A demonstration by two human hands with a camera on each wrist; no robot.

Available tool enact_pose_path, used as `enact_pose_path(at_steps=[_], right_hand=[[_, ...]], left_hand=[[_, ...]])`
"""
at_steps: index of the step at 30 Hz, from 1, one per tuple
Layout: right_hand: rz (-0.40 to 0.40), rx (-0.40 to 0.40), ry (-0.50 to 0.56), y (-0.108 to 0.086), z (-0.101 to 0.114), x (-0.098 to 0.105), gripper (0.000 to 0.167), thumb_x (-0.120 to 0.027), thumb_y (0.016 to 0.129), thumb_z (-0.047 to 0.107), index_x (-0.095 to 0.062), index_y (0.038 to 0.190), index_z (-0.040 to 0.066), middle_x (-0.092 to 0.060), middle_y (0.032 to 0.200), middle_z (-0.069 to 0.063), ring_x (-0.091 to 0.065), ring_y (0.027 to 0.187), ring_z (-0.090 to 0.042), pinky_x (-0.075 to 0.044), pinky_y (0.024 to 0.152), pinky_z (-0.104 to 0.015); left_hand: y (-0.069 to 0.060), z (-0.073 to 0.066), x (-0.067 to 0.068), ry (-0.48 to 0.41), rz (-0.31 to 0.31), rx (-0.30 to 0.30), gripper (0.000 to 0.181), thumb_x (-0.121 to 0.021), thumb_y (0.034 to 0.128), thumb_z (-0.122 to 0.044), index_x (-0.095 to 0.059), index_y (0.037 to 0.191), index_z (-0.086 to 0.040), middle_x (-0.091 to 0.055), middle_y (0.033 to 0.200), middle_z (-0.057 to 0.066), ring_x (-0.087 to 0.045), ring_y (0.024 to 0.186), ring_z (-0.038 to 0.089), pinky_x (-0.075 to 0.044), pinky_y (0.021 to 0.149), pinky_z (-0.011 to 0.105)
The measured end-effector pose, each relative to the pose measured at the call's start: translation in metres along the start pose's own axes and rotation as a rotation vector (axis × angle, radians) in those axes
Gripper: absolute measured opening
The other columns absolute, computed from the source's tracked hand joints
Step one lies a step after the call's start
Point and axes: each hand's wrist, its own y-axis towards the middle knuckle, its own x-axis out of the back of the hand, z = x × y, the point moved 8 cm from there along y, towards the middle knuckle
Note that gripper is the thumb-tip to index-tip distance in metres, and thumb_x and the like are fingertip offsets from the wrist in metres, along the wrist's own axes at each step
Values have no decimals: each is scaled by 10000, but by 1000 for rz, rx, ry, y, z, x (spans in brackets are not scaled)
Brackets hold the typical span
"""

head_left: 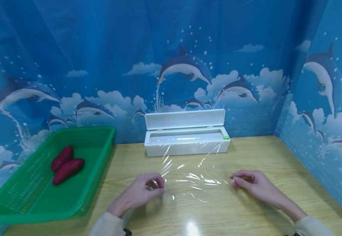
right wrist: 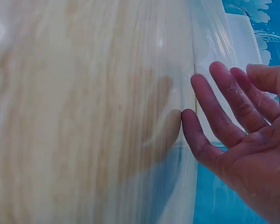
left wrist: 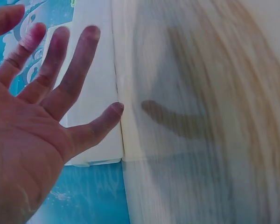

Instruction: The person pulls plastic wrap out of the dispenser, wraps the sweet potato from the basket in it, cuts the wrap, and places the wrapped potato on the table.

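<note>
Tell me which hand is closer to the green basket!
Your left hand. It's just to the right of the basket, above the table. Your right hand is farther away, on the other side of the clear film.

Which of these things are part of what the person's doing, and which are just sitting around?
In use:
- clear film, drawn out from the box
- white box, lid up
- left hand and right hand, pinching the film

Apparently not in use now:
- green basket, untouched
- two dark-red tubers inside it
- dolphin backdrop
</note>
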Motion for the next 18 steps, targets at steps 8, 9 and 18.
enact_pose_path(at_steps=[8,9,18], right_hand=[[-19,47,-141,-1,5,0,229,-631,1011,171,-720,1151,14,-777,956,-23,-710,844,-31,-576,763,-204],[-33,72,-180,0,9,0,207,-646,1002,170,-731,1133,35,-775,952,-10,-698,837,-14,-577,746,-207],[-198,386,-630,16,48,-5,223,-767,888,106,-749,1110,120,-757,1075,4,-720,971,-163,-620,796,-362]], left_hand=[[-3,-4,-1,86,14,28,190,-688,943,-347,-670,1062,-199,-683,895,-103,-644,841,51,-542,779,246],[-3,-4,-1,97,8,29,190,-686,945,-352,-672,1061,-202,-685,901,-108,-644,852,47,-546,786,251],[-4,-9,5,140,-49,10,205,-683,950,-358,-697,1053,-181,-701,947,-145,-644,918,31,-554,885,343]])
